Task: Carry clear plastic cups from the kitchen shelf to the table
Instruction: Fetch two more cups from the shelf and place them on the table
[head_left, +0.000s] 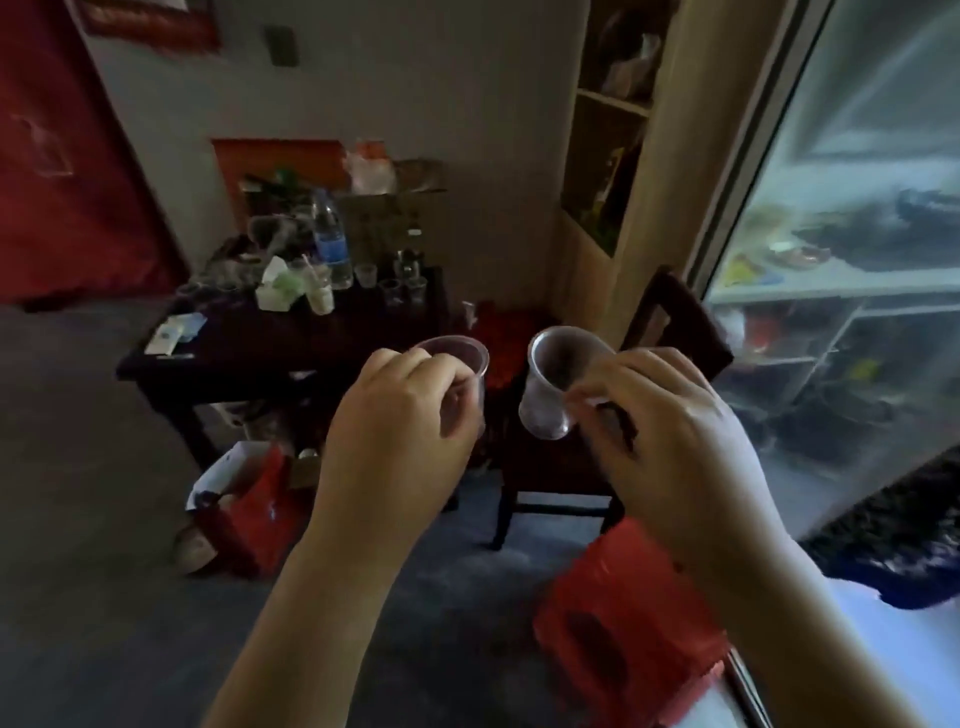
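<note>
My left hand grips a clear plastic cup by its side, held upright in mid-air. My right hand pinches the rim of a second clear plastic cup, which tilts with its mouth toward me. Both cups look empty and hang side by side above the floor. Ahead and to the left stands the dark wooden table. Several small clear cups stand near its far edge.
The table holds a water bottle, a tissue box and clutter. A dark chair stands beside it. Red bags sit under the table, a red stool lies near my right arm. A shelf unit and glass door are right.
</note>
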